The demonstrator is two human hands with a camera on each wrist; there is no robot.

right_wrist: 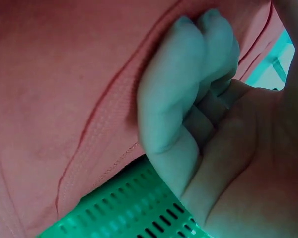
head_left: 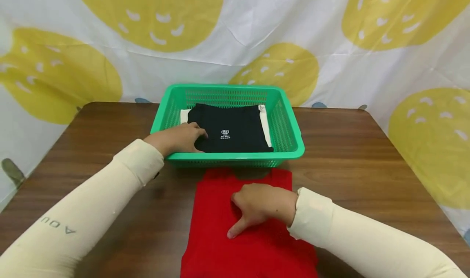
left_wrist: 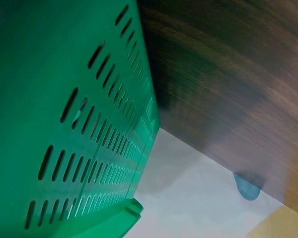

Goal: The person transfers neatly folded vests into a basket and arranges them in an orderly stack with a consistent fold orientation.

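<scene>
In the head view a green plastic basket (head_left: pixel 293 135) holds a folded black garment (head_left: pixel 238 127) with a small white print, over cream cloth (head_left: pixel 265 125). My left hand (head_left: pixel 183 137) reaches over the basket's front-left side and touches the black garment's left edge with loosely bent fingers. A red garment (head_left: pixel 213 229) lies flat before the basket. On it rests my right hand (head_left: pixel 257 204), thumb spread away from the other fingers. Up close in the right wrist view, bent fingers (right_wrist: pixel 169 94) touch the red cloth without pinching it. The left wrist view shows only the basket's outside wall (left_wrist: pixel 89 124), no hand.
Basket and red garment lie on a brown wooden table (head_left: pixel 352 167). Behind the table hangs a white curtain (head_left: pixel 147 74) with large yellow shapes. Cream sleeves (head_left: pixel 92 200) cover both forearms.
</scene>
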